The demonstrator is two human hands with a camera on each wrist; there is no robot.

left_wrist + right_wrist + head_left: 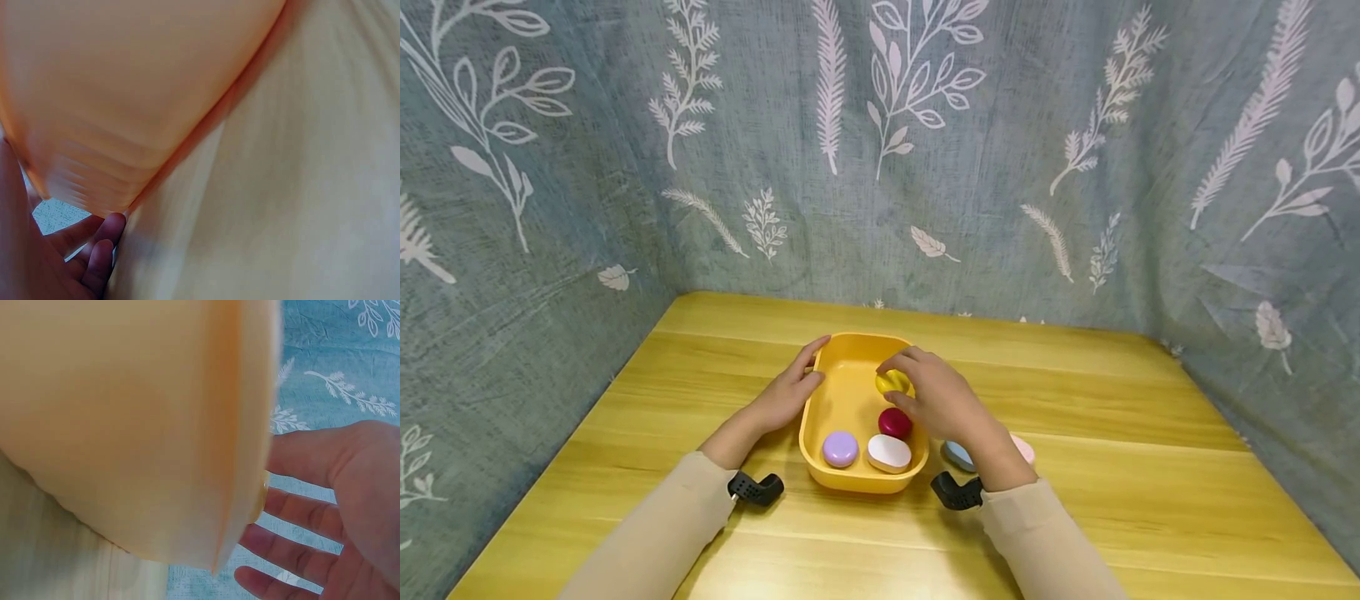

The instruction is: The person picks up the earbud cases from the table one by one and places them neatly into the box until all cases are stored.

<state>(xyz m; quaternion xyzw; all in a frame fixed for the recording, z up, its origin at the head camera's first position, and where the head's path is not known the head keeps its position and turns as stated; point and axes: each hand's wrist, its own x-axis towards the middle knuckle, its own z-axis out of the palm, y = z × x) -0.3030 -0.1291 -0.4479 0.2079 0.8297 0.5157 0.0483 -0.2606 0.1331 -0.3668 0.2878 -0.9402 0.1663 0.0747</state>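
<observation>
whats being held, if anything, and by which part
The right hand pinches a yellow piece by its edges; the left hand touches the tray at its side.

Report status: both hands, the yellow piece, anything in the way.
Left hand touching tray, left side. Right hand pinching yellow piece at tray's right; set down or raised, unclear. Red piece just nearer; no blockage seen.

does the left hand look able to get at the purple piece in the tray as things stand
Probably yes: the left hand touches the tray on its left side, and the purple piece lies uncovered in the near left corner, with only the tray's edge to clear.
</observation>
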